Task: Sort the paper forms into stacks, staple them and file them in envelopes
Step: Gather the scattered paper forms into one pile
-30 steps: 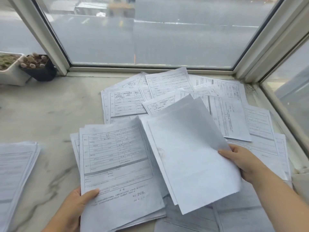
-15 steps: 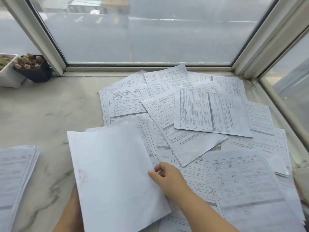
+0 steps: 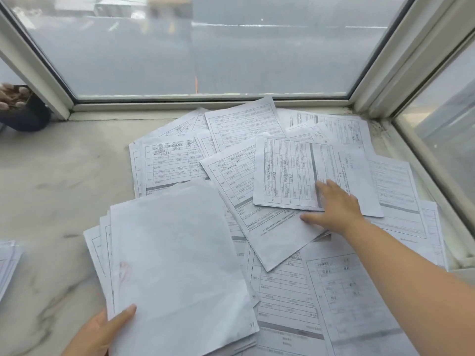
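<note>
Several printed paper forms (image 3: 177,160) lie scattered over a marble windowsill (image 3: 64,176). My left hand (image 3: 102,330) grips the near left corner of a small stack of forms (image 3: 177,265) whose top sheet lies blank side up, thumb on top. My right hand (image 3: 334,209) reaches across the pile, fingers spread flat on a sideways form (image 3: 288,170), thumb on the slanted sheet (image 3: 270,240) below it.
The window frame (image 3: 205,98) closes the sill at the back and right. A dark plant pot (image 3: 23,111) stands at the far left corner. The edge of another paper stack (image 3: 7,263) shows at the left border.
My right hand let go of the blank-side-up sheet after laying it on the left stack, then reached forward and right onto the sideways form. The left hand's thumb now lies on top.
</note>
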`<state>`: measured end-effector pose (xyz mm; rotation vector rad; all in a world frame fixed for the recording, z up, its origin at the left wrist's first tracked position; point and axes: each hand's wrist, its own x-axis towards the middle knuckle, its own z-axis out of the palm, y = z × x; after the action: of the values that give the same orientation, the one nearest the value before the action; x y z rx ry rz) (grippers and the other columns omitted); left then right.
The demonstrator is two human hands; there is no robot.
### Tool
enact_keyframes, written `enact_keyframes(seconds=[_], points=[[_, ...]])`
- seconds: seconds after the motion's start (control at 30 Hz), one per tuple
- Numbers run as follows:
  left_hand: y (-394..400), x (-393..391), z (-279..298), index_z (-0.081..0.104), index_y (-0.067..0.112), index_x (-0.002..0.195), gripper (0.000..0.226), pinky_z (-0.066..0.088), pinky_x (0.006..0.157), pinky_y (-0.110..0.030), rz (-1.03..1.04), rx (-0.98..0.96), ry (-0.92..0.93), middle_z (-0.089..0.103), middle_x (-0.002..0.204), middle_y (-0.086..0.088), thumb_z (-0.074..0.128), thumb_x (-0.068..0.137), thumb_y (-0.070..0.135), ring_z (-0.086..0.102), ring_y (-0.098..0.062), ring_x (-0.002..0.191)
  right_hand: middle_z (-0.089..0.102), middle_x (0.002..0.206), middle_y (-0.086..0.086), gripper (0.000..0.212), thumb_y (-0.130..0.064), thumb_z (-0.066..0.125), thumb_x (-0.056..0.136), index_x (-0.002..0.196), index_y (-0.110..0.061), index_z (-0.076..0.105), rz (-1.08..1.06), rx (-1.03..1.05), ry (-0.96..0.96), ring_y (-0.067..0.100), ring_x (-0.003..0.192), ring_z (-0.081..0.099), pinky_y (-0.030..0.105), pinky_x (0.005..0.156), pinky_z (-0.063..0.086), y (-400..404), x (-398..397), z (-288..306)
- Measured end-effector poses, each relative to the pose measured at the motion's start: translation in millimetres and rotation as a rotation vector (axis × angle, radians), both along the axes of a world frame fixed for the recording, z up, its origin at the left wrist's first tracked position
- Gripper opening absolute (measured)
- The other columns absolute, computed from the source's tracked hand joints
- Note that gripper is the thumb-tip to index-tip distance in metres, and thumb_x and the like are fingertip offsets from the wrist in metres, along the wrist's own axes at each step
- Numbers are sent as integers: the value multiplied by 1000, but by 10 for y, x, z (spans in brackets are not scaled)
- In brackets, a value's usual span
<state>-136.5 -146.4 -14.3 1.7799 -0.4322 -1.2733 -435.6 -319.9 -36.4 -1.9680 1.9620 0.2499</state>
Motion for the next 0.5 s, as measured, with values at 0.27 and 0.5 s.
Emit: enact_keyframes(seconds=[0.27,0.5], points=[[690,848,-29,55,26,121,46,30,104,-32,-115,53,37,53,137,4,58,87,-5,44,-15,126,50,120,10,51,-20,42,97,146,-14,25,253,-133,293,26,100,52,32,76,42,-88,105,28],[740,835,20,54,24,124,46,37,86,-19,-130,78,-71,65,105,18,58,89,-5,53,-14,106,51,98,3,30,3,51,85,108,-10,64,201,-286,90,29,68,53,29,56,40,19,227,396]])
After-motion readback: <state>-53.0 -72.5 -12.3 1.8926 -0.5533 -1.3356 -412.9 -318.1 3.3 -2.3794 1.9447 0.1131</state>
